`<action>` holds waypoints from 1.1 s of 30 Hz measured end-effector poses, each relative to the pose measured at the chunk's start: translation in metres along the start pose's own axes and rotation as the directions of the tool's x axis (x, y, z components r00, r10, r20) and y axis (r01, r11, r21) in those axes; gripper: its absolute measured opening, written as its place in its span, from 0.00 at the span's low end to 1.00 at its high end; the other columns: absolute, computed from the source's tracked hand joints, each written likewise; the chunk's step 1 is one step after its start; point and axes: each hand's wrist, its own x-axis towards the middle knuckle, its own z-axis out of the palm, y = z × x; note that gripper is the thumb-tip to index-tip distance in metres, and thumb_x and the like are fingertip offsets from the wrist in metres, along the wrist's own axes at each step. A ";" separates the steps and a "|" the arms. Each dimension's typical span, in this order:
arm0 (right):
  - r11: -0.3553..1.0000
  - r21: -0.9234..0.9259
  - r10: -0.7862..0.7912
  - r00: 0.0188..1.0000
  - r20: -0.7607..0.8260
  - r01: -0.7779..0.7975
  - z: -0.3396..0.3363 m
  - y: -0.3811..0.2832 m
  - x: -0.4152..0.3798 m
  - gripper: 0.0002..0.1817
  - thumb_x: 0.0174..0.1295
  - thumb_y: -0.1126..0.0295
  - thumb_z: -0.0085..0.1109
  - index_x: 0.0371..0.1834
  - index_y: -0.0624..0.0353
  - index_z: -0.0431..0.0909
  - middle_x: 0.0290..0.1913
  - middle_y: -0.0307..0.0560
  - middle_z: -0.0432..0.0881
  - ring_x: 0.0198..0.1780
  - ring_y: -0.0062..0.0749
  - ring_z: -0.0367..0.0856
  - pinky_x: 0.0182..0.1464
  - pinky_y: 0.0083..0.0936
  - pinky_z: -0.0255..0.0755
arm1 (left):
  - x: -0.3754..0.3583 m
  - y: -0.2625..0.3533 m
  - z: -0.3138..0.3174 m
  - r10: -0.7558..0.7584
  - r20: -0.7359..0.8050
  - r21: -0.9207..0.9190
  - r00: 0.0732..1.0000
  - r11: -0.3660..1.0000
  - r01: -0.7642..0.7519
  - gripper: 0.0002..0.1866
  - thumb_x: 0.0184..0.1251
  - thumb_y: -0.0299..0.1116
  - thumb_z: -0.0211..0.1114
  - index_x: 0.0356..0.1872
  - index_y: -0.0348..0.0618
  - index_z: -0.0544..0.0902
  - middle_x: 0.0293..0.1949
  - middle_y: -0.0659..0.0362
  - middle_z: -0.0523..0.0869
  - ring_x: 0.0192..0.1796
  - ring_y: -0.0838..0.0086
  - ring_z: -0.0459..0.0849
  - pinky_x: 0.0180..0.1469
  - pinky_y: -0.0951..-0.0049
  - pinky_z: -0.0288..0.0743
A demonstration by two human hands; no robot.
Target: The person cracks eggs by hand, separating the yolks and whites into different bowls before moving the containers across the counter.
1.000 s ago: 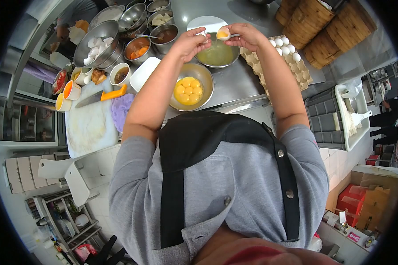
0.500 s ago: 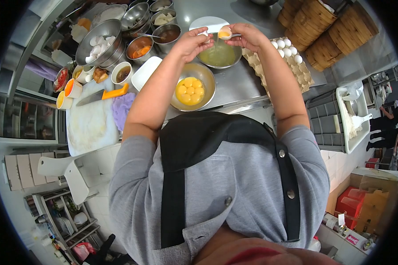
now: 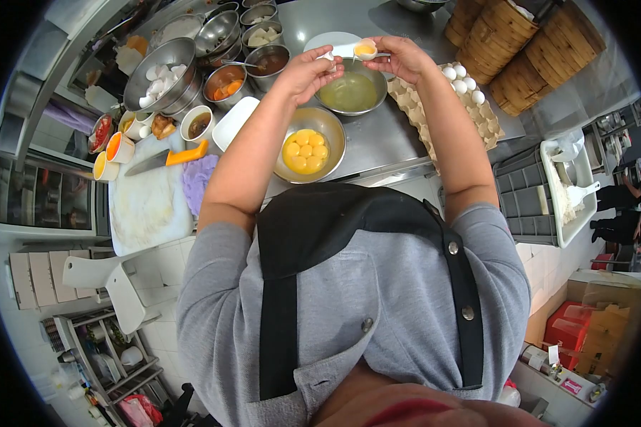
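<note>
My right hand (image 3: 400,60) is closed on a half eggshell (image 3: 365,49) with a yolk in it, above the far bowl's rim. In my left hand (image 3: 308,72) is another piece of eggshell (image 3: 326,57), gripped between the fingers. Below both hands stands a metal bowl of egg whites (image 3: 347,92). Nearer to me, a second metal bowl (image 3: 338,146) holds several whole yolks (image 3: 307,150). To the right lies a cardboard egg tray (image 3: 434,124) with several white eggs (image 3: 460,84) at its far end.
At left are a metal bowl of eggshells (image 3: 160,80), a white cutting board (image 3: 146,213), and a knife with an orange handle (image 3: 185,152). A white tray (image 3: 236,122) sits by my left forearm. Bamboo steamers (image 3: 541,60) stand at the back right.
The strand of egg white that hung from the shell into the far bowl is no longer visible. My hands have barely moved, still holding the shell pieces.
</note>
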 end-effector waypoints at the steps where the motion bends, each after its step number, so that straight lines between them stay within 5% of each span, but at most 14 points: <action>1: 1.000 0.000 0.001 1.000 0.000 -0.001 -0.001 0.001 0.000 0.19 0.62 0.69 0.48 0.52 0.72 0.69 0.46 0.56 0.76 0.43 0.37 0.80 0.48 0.25 0.79 | -0.001 0.000 0.000 0.000 0.004 0.002 1.000 1.000 0.000 0.31 0.61 0.23 0.57 0.64 0.30 0.55 0.51 0.47 0.75 0.50 0.66 0.78 0.56 0.72 0.73; 8: 0.999 -0.028 0.037 0.999 0.006 -0.037 0.002 0.006 -0.003 0.19 0.63 0.67 0.48 0.52 0.71 0.69 0.46 0.53 0.76 0.45 0.37 0.79 0.48 0.24 0.78 | -0.004 -0.002 0.001 -0.001 -0.025 -0.022 1.000 1.000 0.000 0.30 0.60 0.21 0.56 0.64 0.29 0.55 0.51 0.47 0.75 0.49 0.66 0.78 0.56 0.71 0.74; 17: 0.993 -0.118 0.044 0.977 0.208 -0.019 0.052 0.024 -0.019 0.18 0.60 0.67 0.51 0.50 0.68 0.73 0.45 0.50 0.78 0.44 0.30 0.79 0.46 0.23 0.77 | -0.055 0.012 -0.004 0.028 0.003 0.013 1.000 1.000 -0.028 0.30 0.58 0.19 0.54 0.63 0.31 0.57 0.52 0.47 0.74 0.51 0.66 0.78 0.56 0.70 0.73; 20: 0.767 -0.638 0.136 0.955 0.265 0.068 0.085 0.044 -0.034 0.16 0.55 0.72 0.53 0.49 0.57 0.77 0.45 0.46 0.77 0.40 0.28 0.79 0.40 0.25 0.75 | -0.087 0.001 -0.023 -0.108 -0.051 0.215 0.993 0.970 0.116 0.30 0.59 0.22 0.53 0.64 0.33 0.57 0.53 0.50 0.74 0.52 0.70 0.77 0.55 0.72 0.74; 21: 0.769 -0.636 0.140 0.954 0.263 0.063 0.095 0.049 -0.039 0.16 0.55 0.72 0.53 0.49 0.57 0.77 0.45 0.46 0.77 0.40 0.28 0.79 0.40 0.25 0.75 | -0.099 0.000 -0.025 -0.177 -0.104 0.335 0.979 0.921 0.202 0.30 0.60 0.23 0.53 0.64 0.34 0.57 0.53 0.52 0.74 0.52 0.71 0.77 0.54 0.72 0.74; 23: 0.335 -0.822 -0.184 0.888 0.422 0.460 0.114 0.060 -0.053 0.20 0.48 0.80 0.53 0.48 0.58 0.76 0.48 0.46 0.74 0.45 0.31 0.76 0.42 0.22 0.73 | -0.118 -0.008 -0.030 -0.208 -0.139 0.362 0.968 0.899 0.245 0.30 0.60 0.24 0.53 0.65 0.35 0.57 0.52 0.54 0.74 0.52 0.73 0.77 0.54 0.74 0.74; 27: 0.372 -0.802 -0.265 0.882 0.390 0.467 0.130 0.045 -0.061 0.20 0.49 0.81 0.52 0.48 0.58 0.75 0.48 0.46 0.72 0.48 0.34 0.75 0.45 0.24 0.72 | -0.142 -0.021 -0.043 -0.204 -0.101 0.239 0.974 0.945 0.222 0.29 0.60 0.23 0.52 0.64 0.37 0.59 0.54 0.53 0.73 0.54 0.69 0.76 0.56 0.71 0.73; 29: 0.479 -0.749 -0.305 0.887 0.348 0.458 0.138 0.040 -0.063 0.19 0.51 0.79 0.52 0.49 0.59 0.75 0.48 0.45 0.72 0.48 0.33 0.75 0.46 0.25 0.72 | -0.147 -0.025 -0.048 -0.125 0.026 -0.152 0.992 0.980 0.128 0.29 0.58 0.24 0.54 0.64 0.35 0.59 0.57 0.47 0.70 0.54 0.64 0.76 0.58 0.66 0.72; 30: 0.575 -0.681 -0.344 0.889 0.302 0.454 0.142 0.038 -0.062 0.18 0.53 0.78 0.52 0.49 0.59 0.74 0.49 0.45 0.73 0.48 0.31 0.75 0.47 0.25 0.72 | -0.149 -0.029 -0.049 -0.124 0.031 -0.148 0.992 0.981 0.127 0.29 0.58 0.24 0.54 0.64 0.35 0.59 0.57 0.47 0.70 0.54 0.64 0.76 0.58 0.66 0.72; 32: 0.662 -0.579 -0.343 0.879 0.330 0.476 0.144 0.071 -0.049 0.17 0.54 0.76 0.53 0.50 0.59 0.74 0.49 0.45 0.74 0.49 0.30 0.75 0.48 0.25 0.72 | -0.145 -0.038 -0.044 -0.052 0.158 -0.587 0.986 0.798 0.136 0.27 0.58 0.26 0.54 0.62 0.36 0.62 0.56 0.45 0.70 0.58 0.55 0.72 0.62 0.60 0.67; 33: 0.735 -0.477 -0.343 0.871 0.353 0.482 0.137 0.081 -0.046 0.17 0.56 0.74 0.53 0.50 0.60 0.74 0.49 0.45 0.75 0.49 0.29 0.75 0.48 0.25 0.72 | -0.142 -0.042 -0.038 -0.057 0.215 -0.575 0.975 0.799 0.174 0.27 0.58 0.26 0.54 0.62 0.36 0.62 0.56 0.45 0.70 0.58 0.55 0.72 0.62 0.60 0.67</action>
